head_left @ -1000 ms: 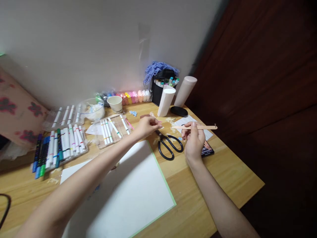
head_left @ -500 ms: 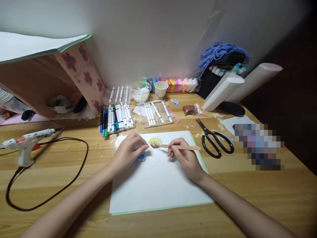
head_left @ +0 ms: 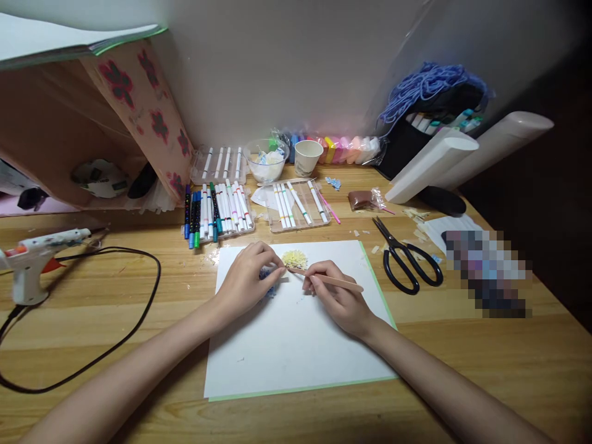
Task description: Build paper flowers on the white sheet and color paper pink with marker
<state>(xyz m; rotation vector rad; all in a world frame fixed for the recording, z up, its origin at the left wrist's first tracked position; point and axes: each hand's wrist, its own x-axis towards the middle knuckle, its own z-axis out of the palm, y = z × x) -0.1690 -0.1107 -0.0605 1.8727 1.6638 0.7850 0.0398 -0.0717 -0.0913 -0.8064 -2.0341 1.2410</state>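
My right hand (head_left: 340, 300) grips a flat wooden stick (head_left: 340, 283) like a pen. The stick's thin end reaches the underside of a frilly pale-yellow clump (head_left: 295, 258), where some brown shows. My left hand (head_left: 252, 273) lies just left of it, thumb and forefinger brought together by the stick's tip; whatever they pinch is too small to make out. A blue crumbly clump (head_left: 268, 288) is partly hidden by my left hand. All this is on a white sheet of paper (head_left: 300, 351) with a green edge.
Black-handled scissors (head_left: 407, 256) lie right of the paper. A glue gun (head_left: 39, 259) with its looped cord is at left. Behind stand markers (head_left: 226, 209), a clear bowl (head_left: 266, 163), a paper cup (head_left: 308, 157) and white tubes (head_left: 435, 163). A brown packet (head_left: 363, 200) lies at back right.
My left fingertips have moved right, up to the brown part under the yellow clump. The wooden stick now slants more, its outer end lower. The view has shifted slightly.
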